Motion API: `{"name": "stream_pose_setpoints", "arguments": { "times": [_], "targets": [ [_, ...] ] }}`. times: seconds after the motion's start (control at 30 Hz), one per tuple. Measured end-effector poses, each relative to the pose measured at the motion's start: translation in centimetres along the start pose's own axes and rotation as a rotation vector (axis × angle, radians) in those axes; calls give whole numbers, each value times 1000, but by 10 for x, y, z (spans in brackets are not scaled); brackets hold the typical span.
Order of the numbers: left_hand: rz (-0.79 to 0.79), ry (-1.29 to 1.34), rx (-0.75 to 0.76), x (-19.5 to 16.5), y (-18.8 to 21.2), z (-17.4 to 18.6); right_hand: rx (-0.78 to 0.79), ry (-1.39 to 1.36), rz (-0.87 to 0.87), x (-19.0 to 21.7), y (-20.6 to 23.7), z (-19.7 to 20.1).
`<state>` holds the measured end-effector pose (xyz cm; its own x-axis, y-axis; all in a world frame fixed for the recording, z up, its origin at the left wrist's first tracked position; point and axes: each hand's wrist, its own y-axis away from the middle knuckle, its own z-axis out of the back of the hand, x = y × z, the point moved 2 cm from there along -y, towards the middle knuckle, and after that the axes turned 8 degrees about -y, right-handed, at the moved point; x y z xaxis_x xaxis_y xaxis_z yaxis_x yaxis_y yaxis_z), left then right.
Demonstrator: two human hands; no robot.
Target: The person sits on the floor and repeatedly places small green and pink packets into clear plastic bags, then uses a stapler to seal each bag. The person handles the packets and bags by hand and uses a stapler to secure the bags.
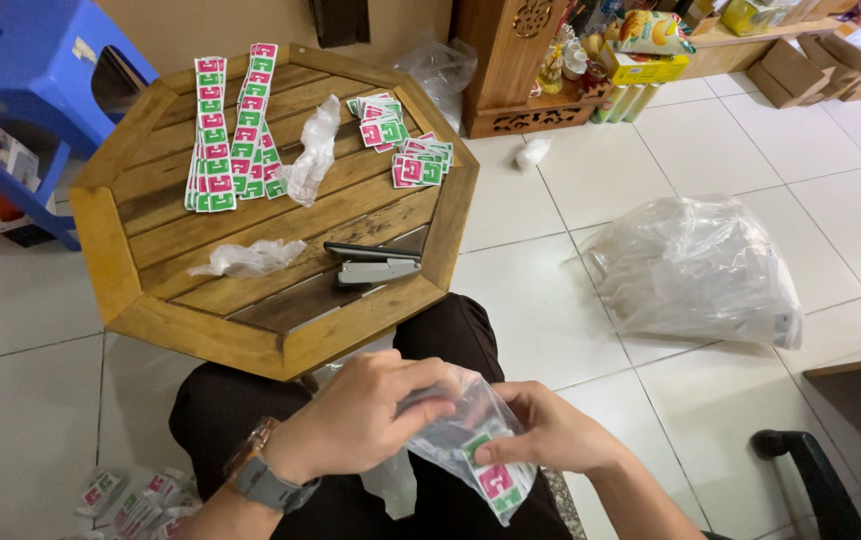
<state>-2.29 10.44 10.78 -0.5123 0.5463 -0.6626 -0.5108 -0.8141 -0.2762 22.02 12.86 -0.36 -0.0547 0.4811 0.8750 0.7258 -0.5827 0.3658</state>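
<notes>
Over my lap, my left hand (365, 415) grips the top of a small clear plastic bag (455, 435). My right hand (545, 435) pinches the same bag from the right, thumb pressed on a pink and green sachet (495, 482) inside it. A watch sits on my left wrist. On the octagonal wooden table (140, 275) in front lie long strips of pink and green sachets (230, 140), small stacks of loose sachets (405, 145), a grey stapler (375, 265) near the front edge, and two crumpled clear bags (250, 258).
A large clear plastic bag (695, 270) lies on the white tiled floor to the right. A blue plastic stool (30, 80) stands at the far left. Filled sachet packs (135, 495) lie on the floor by my left leg. A black chair arm (810, 470) is at lower right. Cardboard boxes (810, 60) sit at the back.
</notes>
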Motion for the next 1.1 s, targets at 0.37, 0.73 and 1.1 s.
{"name": "stream_pose_setpoints", "arguments": {
  "times": [0.37, 0.73, 1.1],
  "targets": [
    [118, 66, 35, 8, 20, -9, 124, 24, -17, 11, 0, -3],
    [134, 320, -108, 31, 37, -20, 41, 160, -84, 11, 6, -2],
    [508, 1012, 355, 38, 44, -48, 82, 8, -192, 8, 18, 6]
  ]
}}
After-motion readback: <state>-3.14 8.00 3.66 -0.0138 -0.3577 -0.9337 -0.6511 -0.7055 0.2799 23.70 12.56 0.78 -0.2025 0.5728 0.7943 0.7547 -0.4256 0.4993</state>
